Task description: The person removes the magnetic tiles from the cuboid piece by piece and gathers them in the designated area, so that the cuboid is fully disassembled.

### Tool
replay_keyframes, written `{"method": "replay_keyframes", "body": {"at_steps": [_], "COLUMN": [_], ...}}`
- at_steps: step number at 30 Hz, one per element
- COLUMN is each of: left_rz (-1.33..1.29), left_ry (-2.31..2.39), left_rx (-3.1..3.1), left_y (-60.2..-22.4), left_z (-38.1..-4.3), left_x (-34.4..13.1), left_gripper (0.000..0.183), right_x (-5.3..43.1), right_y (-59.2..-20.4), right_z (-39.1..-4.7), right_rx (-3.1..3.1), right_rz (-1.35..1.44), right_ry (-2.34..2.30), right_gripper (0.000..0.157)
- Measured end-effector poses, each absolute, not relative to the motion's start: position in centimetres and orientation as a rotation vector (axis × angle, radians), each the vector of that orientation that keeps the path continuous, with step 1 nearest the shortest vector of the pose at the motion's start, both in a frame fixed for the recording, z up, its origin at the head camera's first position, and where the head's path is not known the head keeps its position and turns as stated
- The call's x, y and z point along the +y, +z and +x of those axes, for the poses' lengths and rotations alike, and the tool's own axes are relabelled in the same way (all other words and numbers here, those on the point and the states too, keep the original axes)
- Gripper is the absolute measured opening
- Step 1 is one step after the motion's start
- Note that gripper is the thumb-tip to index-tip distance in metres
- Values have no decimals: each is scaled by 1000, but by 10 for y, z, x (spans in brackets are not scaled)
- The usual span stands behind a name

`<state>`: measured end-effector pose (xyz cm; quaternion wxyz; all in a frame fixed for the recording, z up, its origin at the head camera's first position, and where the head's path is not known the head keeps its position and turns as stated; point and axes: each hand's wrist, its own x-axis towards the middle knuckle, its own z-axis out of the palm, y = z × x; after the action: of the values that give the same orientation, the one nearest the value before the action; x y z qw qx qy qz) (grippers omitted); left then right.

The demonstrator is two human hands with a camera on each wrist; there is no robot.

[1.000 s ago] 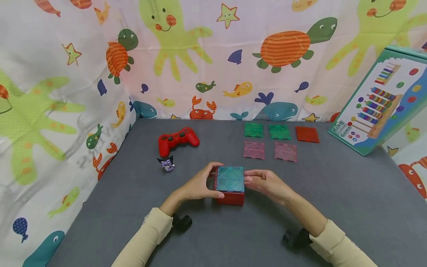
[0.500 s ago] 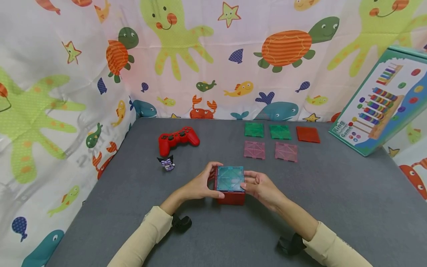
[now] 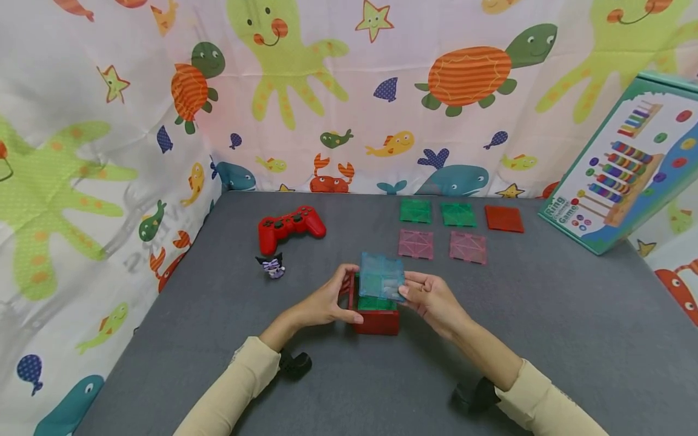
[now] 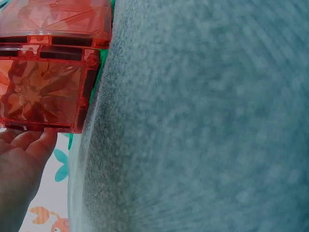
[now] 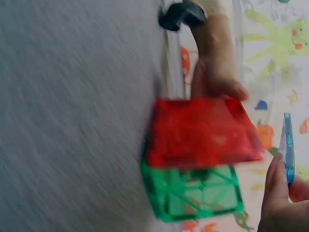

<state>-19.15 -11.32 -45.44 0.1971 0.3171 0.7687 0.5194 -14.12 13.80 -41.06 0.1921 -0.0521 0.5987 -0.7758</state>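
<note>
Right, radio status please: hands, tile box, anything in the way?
Left hand grips red-and-green tile box. Right hand pinches blue translucent tile, held above box, apart. Nothing visible between them.

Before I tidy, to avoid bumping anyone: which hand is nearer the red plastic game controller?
Left. The left hand is slightly right of the controller, on its near side; the right hand, pinching a translucent blue square tile, is farther right.

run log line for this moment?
left hand: grips red-and-green box | right hand: pinches blue tile above box, apart | red controller: on table
</note>
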Motion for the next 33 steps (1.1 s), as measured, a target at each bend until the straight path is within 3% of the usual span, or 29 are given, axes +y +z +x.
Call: {"method": "replay_keyframes", "body": {"at_steps": [8,15,25,33], "left_rz": [941,931,915,892], "left_ry": [1503,1491,1495,1511], "left_rx": [2090,2109,2075,2018], "left_y": [-455,-455,-449,-430], "left_z": [-192,-191,-188,-181], "left_x": [-113,-113,-111,-108], "left_gripper": [88,86,88,90], "right_x": [188,248,307,356], "right_y": [-395,-403,-412,-423], "right_z": [-153,-156,-160,-170], "right_rx": [1545,1339,1333,1202], "right_rz": [-226,-248,-349,-237], "right_ry": [-2389,-2506,-2494,-2578], "right_gripper": [63,36,58,40]}}
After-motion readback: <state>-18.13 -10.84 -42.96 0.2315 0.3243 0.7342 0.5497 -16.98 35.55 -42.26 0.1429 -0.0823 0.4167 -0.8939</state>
